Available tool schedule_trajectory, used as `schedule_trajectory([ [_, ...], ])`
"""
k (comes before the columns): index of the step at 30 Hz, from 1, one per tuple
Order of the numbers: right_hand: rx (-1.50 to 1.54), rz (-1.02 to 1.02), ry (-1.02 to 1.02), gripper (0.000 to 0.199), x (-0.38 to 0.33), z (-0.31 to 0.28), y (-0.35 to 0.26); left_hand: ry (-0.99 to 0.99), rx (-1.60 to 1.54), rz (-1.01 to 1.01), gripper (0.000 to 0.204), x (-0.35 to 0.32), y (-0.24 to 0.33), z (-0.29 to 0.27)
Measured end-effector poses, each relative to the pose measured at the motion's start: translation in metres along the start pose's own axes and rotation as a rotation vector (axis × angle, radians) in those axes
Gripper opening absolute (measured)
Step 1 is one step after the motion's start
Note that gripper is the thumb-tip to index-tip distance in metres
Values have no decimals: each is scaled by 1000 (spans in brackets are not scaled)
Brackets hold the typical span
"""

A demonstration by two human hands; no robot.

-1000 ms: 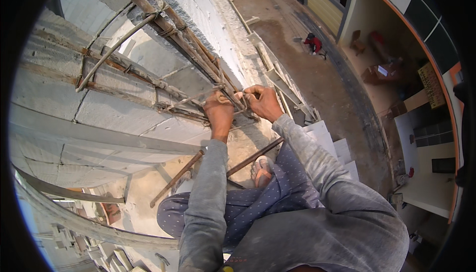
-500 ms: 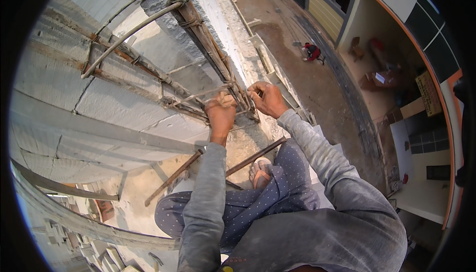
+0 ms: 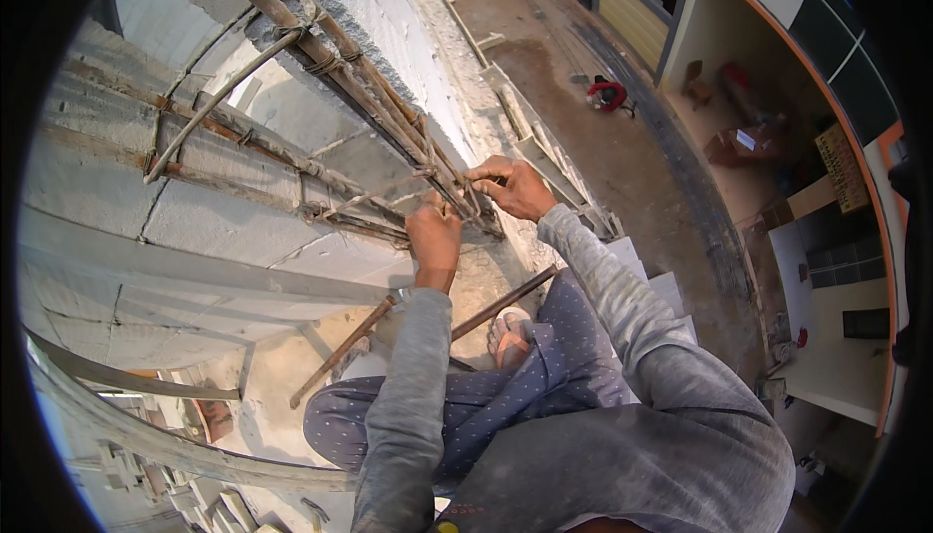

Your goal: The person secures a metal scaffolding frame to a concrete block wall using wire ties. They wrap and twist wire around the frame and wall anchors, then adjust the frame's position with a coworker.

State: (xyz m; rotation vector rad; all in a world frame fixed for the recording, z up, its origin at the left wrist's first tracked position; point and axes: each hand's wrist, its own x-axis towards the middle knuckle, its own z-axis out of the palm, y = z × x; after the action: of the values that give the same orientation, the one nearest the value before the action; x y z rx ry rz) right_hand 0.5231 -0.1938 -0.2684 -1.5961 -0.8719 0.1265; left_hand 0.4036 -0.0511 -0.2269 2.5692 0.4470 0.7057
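Beside rusty, slender rebar [image 3: 389, 127], left hand [image 3: 433, 234] and right hand [image 3: 512, 188] curl their fingers; whether either pinches anything, I cannot tell. Rough block wall [image 3: 219, 224] left.

Rods [image 3: 374, 105] are brown — trousers [image 3: 501, 405] slate-blue with pale dots.

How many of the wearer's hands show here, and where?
2: the left hand near the lower end of the tied bars, and the right hand just right of that end. Some fingertips are hard to make out.
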Motion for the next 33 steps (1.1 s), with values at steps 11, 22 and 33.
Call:
schedule_trajectory([
  [11, -238, -107, 35, 24, 0, -1, -29, -12, -199, -113, 26, -2, 0, -2],
  [22, -244, -186, 46, 16, 1, -1, -23, -61, -316, -130, 21, 7, -2, -7],
  [33, -157, 349, 229, 18, -17, 18, -26, -19, -232, -166, 21, 5, 2, -6],
])
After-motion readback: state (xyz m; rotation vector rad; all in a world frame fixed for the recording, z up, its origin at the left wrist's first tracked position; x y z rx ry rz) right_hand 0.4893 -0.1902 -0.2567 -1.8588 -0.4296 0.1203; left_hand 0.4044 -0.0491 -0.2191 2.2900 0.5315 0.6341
